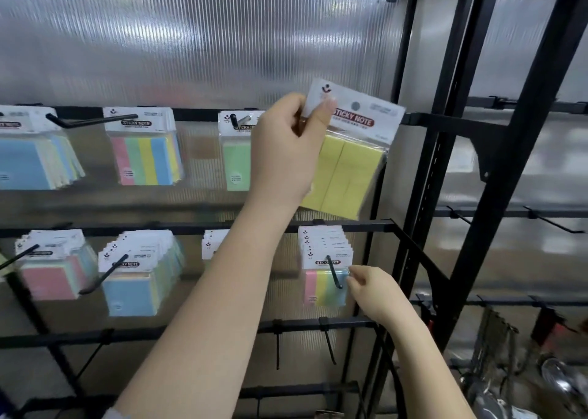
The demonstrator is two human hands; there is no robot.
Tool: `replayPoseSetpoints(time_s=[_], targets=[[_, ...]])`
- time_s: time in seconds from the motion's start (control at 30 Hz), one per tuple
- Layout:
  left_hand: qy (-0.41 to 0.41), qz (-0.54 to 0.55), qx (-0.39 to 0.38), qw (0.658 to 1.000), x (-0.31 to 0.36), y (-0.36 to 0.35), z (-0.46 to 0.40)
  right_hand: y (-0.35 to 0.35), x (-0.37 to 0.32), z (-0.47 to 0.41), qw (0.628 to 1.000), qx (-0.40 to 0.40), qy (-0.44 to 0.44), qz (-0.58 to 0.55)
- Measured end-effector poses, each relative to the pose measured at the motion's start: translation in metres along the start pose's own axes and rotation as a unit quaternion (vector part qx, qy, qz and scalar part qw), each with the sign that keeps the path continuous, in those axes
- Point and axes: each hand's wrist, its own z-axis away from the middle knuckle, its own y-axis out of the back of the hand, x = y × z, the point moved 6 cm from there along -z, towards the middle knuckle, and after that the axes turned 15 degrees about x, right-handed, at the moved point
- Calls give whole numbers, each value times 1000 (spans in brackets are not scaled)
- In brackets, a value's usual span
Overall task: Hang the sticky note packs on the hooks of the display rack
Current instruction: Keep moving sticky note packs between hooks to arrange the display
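I am pinching the header card of a yellow sticky note pack (pixel 346 161) in my left hand (pixel 286 145), thumb on the front face and fingers curled behind, and holding it tilted in front of the rack's top row, at its right end. The hook it is meant for is not visible; the pack and my hand are covering that spot, so I cannot tell whether the card's hole is already over a tip. To do this well, I judge I should be levelling the pack, lining its punched hole up with the hook's tip, and sliding it straight back towards the far panel before letting go.

My right hand (pixel 369 291) is lower and nearer, its fingertips lightly pinching the edge of the multicolour pack (pixel 324 286) hanging at the front of a hook (pixel 334 272) on the second row.

Further left on the top row, a green pack (pixel 237 167), a striped pack (pixel 146 159) and a blue pack (pixel 28 164) are hanging on their own hooks. The display rack (pixel 359 227) is running its black bars across a ribbed translucent panel (pixel 197 36).
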Motion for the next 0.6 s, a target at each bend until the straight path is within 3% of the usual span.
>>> replayPoseSetpoints(time_s=[0.23, 0.6], targets=[[39, -3, -20, 999, -12, -29, 6, -1, 4, -1, 999, 14, -25, -23], [31, -29, -5, 999, -26, -33, 13, 3, 4, -2, 998, 24, -29, -44]])
